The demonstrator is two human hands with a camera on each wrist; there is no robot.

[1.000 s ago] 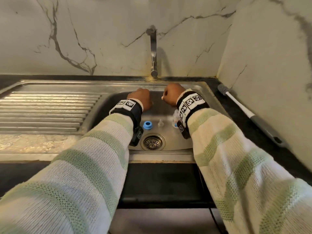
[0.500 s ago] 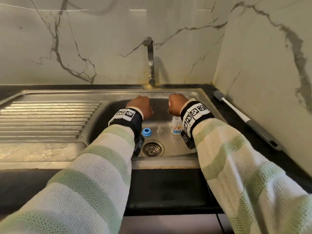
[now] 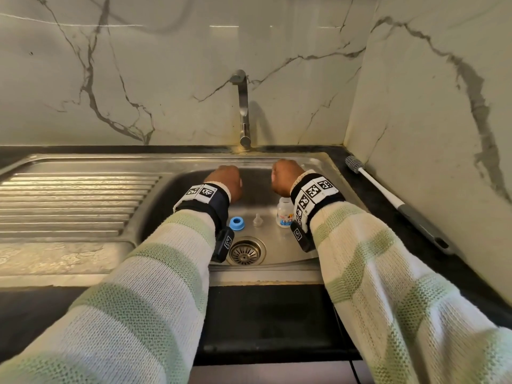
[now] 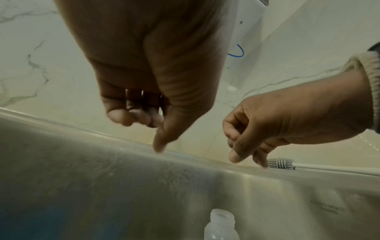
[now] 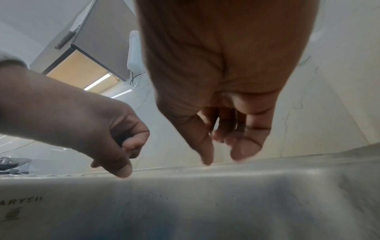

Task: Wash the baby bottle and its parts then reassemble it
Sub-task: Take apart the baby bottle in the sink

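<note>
On the floor of the steel sink basin (image 3: 279, 245) lie the bottle's parts, apart from each other. The blue screw ring (image 3: 236, 223) is at the left, the clear teat (image 3: 257, 219) in the middle, and the small white bottle (image 3: 284, 216) stands upright with an open neck at the right. My left hand (image 3: 225, 182) and right hand (image 3: 286, 177) hover side by side over the back of the basin, under the tap (image 3: 243, 106). Both hands hang with loosely curled fingers and thumbs pointing down, and hold nothing. The left wrist view shows the bottle (image 4: 221, 227) below.
A long-handled bottle brush (image 3: 388, 195) lies on the dark counter to the right of the sink, along the marble side wall. The ribbed draining board (image 3: 69, 203) stretches to the left. The drain strainer (image 3: 246, 252) sits near the basin's front. No water is running.
The head view has tilted upward, showing more wall. Both hands stay over the back of the basin; the bottle, earlier half hidden by my right wrist, now shows.
</note>
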